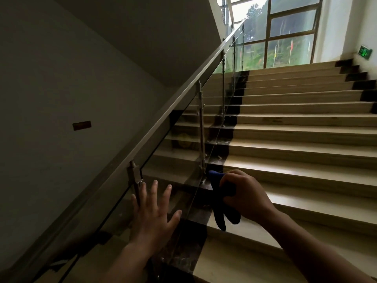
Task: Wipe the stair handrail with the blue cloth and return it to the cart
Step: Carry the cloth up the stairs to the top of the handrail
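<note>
A metal stair handrail (163, 119) runs diagonally from the lower left up to the window at the top, above glass panels on metal posts. My right hand (247, 196) grips a dark blue cloth (219, 211), whose ends hang down below my fist, to the right of the glass and apart from the rail. My left hand (154, 215) is spread flat with fingers apart, held against or just in front of the glass panel (173, 160) below the rail. No cart is in view.
Beige stone steps (295, 139) with a dark strip rise ahead to a landing with a large window (285, 31). A grey wall (61, 99) lies left of the rail. A green exit sign (365, 51) hangs on the right wall.
</note>
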